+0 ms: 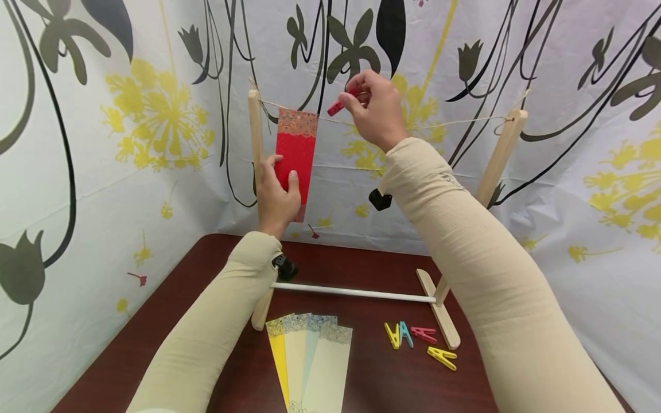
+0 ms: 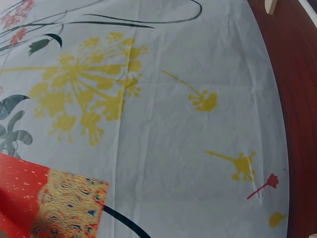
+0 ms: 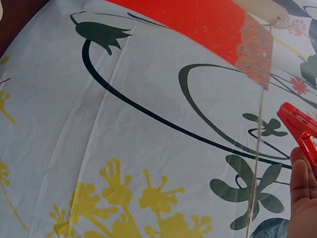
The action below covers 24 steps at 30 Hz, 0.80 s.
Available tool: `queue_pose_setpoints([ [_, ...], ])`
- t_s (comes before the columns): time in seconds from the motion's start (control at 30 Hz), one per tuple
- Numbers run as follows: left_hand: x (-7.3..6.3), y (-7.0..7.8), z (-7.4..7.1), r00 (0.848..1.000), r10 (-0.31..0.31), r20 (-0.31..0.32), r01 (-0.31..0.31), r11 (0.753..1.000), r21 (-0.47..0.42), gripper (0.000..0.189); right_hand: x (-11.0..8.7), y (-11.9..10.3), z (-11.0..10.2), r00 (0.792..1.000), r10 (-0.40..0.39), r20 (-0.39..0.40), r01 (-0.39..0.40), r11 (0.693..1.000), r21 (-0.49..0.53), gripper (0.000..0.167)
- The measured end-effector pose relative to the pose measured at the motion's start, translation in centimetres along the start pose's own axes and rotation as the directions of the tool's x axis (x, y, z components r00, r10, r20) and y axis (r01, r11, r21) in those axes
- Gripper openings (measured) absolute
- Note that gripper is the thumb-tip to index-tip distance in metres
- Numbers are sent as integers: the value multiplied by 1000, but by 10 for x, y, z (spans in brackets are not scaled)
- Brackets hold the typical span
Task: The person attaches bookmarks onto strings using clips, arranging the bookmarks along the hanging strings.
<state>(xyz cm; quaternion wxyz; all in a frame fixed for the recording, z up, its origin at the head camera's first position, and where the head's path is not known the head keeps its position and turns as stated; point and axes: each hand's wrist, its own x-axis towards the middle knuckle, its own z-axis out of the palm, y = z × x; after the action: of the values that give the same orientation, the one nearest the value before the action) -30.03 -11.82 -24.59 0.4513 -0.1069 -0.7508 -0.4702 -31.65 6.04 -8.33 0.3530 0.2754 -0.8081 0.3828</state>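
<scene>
My left hand (image 1: 279, 198) grips a long red paper card (image 1: 295, 152) with a patterned band along its top, near the left end of a thin string (image 1: 454, 123). The card hangs upright, its top edge at about the string's height. In the left wrist view, one patterned end of the card (image 2: 69, 203) shows at the lower left. Between thumb and fingers my right hand (image 1: 381, 112) pinches a red clothespin (image 1: 335, 108), just right of the card and apart from it. The right wrist view shows the clothespin (image 3: 297, 124) beside the string, with much of that hand out of frame.
The string runs between two wooden posts (image 1: 498, 160), joined low by a white rod (image 1: 351, 292). On the dark red table (image 1: 382, 373) lie fanned paper cards (image 1: 325, 367) and several clothespins (image 1: 441, 357) in yellow, blue and red. A flower-printed cloth (image 1: 170, 201) hangs behind.
</scene>
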Motion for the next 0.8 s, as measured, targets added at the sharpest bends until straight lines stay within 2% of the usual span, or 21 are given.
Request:
queue_pose_setpoints([
  [0.2,2,-5,4,999,-39,-3,39,996,76,76,5,0,10,999,-35,-36,36,999,27,17],
  [0.27,3,-6,6,999,-42,-8,42,995,86,78,7,-2,13,998,-48,-47,49,998,27,15],
  [0.4,5,-6,10,999,-23,-28,24,998,51,72,12,-8,18,995,-73,-71,75,997,16,14],
  [0.47,5,-7,12,999,-5,-44,6,999,36,70,15,-11,21,994,-85,-75,86,996,17,16],
  [0.57,4,-6,16,996,42,-82,-36,997,68,69,19,-17,25,992,-105,-75,107,994,31,20],
  [0.7,1,-6,23,979,133,-152,-117,987,110,67,24,-22,29,987,-144,-70,146,989,25,28],
  [0.8,-1,-5,27,969,163,-186,-144,983,114,65,27,-25,31,984,-171,-53,170,985,-26,30],
])
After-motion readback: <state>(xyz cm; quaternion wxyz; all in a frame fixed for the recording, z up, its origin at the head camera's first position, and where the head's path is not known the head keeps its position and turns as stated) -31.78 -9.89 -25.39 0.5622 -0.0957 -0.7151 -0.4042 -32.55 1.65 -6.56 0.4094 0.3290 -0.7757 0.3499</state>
